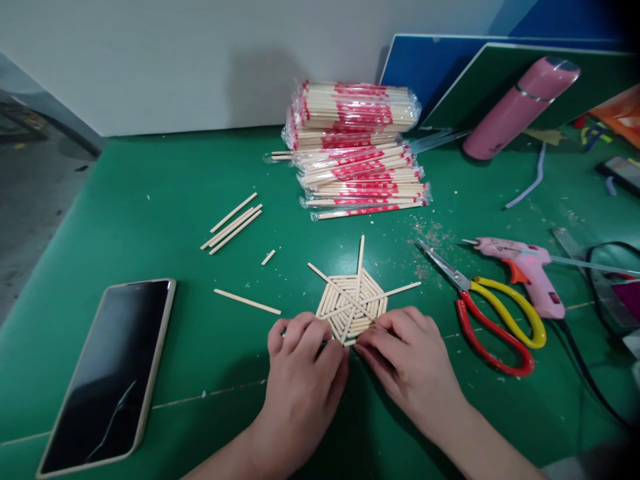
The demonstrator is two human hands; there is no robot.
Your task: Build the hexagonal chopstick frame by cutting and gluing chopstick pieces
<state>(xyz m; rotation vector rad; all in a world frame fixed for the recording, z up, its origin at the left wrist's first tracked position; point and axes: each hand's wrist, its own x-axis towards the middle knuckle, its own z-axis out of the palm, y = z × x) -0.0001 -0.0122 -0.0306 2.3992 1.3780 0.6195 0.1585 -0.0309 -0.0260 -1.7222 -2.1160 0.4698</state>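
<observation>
Stick web [356,291] near chopsticks [320,120] in clear wrappers [413,110]

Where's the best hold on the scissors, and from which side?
Probably by the red handle and yellow handle, the right hand coming from the near side. The scissors lie flat with their open loops toward the person, while the blades point away to the left.
</observation>
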